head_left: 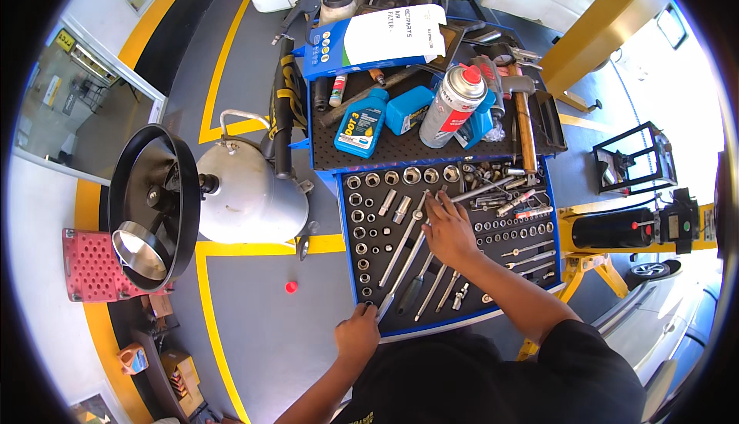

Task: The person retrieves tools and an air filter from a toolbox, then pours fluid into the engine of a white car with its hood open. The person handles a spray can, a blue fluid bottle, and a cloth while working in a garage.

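Observation:
An open tool drawer (pixel 350 258) with a blue rim and black foam lies in front of me, full of chrome tools. My right hand (pixel 450 233) reaches over its middle, fingers stretched out on the upper ends of long ratchet handles (pixel 400 248). Whether the fingertips grip one cannot be seen. Closed at the drawer's near left corner is my left hand (pixel 358 338), its fingertips beside a small socket; what they hold, if anything, is hidden. Sockets (pixel 392 178) line the drawer's far and left sides. Two long sockets (pixel 402 208) rest left of my right hand. A dark-handled screwdriver (pixel 410 293) lies nearer me.
Above the drawer, the cart top (pixel 339 155) carries a spray can (pixel 453 108), blue bottles (pixel 360 124), a hammer (pixel 525 128) and a filter box (pixel 377 39). A silver tank (pixel 250 193) with a black funnel pan (pixel 154 201) stands left. A yellow lift post (pixel 600 24) rises right.

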`<state>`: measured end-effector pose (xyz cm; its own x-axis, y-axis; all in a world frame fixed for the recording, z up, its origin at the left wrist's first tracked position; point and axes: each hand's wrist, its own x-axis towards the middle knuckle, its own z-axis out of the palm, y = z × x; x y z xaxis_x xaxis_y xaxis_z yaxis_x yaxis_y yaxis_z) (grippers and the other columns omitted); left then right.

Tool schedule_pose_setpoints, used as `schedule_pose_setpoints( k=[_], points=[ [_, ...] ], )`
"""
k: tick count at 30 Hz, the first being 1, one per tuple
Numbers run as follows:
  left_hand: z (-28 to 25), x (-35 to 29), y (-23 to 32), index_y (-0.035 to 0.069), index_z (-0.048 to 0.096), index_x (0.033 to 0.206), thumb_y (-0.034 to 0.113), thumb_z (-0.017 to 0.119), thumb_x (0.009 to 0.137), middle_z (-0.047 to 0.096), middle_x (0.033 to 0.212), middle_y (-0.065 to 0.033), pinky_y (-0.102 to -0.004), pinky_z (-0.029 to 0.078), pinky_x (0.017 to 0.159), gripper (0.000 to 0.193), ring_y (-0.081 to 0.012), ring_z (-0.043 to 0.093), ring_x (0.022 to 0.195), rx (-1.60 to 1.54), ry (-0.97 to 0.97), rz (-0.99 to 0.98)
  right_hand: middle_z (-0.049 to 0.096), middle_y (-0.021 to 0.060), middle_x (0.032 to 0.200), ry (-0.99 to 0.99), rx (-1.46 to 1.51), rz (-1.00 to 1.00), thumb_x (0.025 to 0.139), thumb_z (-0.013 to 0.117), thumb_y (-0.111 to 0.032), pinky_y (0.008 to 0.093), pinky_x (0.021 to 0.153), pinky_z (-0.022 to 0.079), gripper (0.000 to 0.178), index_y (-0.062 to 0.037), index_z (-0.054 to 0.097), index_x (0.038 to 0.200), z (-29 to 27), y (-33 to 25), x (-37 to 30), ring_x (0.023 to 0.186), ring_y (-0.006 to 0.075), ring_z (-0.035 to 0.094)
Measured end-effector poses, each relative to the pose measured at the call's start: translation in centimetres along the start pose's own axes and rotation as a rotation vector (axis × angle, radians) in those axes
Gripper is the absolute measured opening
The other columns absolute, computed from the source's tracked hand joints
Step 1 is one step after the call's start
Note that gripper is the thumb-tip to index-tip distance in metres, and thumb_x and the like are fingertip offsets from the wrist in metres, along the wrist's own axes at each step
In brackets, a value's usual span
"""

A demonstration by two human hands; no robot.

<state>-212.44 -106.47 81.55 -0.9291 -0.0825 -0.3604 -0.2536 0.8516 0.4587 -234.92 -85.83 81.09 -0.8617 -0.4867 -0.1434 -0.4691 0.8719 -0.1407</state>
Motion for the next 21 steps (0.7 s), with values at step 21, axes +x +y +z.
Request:
schedule_pose_setpoints(
  k=[21],
  points=[
    [0.4, 1.5, 3.3, 0.015, 0.061, 0.109, 0.011, 0.061, 0.090, 0.064, 0.109, -0.0119, -0.0537, 0.056, 0.068, 0.019, -0.0408, 0.071, 0.079, 0.286, -0.156, -0.190, 0.022, 0.0166, 0.170, -0.132, 0.210, -0.098, 0.103, 0.054, -0.036, 0.0536, 0.127, 0.020, 0.074, 0.0044, 0.029, 0.159, 1.2, 4.0, -1.3, 0.159, 0.0290, 0.018]
  ],
)
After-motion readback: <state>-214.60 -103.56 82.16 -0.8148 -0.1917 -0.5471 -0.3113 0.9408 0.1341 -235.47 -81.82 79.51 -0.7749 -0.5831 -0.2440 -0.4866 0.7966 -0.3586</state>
